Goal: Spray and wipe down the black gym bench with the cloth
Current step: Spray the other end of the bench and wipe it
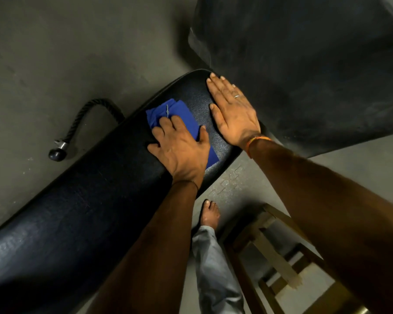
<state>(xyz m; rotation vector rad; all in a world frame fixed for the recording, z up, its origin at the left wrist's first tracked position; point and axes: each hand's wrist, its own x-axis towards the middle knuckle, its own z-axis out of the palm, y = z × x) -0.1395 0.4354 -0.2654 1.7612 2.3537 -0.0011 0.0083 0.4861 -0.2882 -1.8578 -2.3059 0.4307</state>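
Observation:
The black padded gym bench (82, 200) runs from the lower left up to its rounded end at the middle of the view. A blue cloth (168, 114) lies on the pad near that end. My left hand (181, 148) presses down on the cloth, fingers spread over it and partly covering it. My right hand (231, 109) lies flat on the bare pad beside the cloth, at the bench's far right end, fingers straight and holding nothing. No spray bottle is in view.
A black rope handle with a ball end (77, 130) lies on the grey floor left of the bench. A dark rubber mat (304, 64) fills the upper right. A wooden stool frame (277, 257) stands at lower right, beside my bare foot (210, 214).

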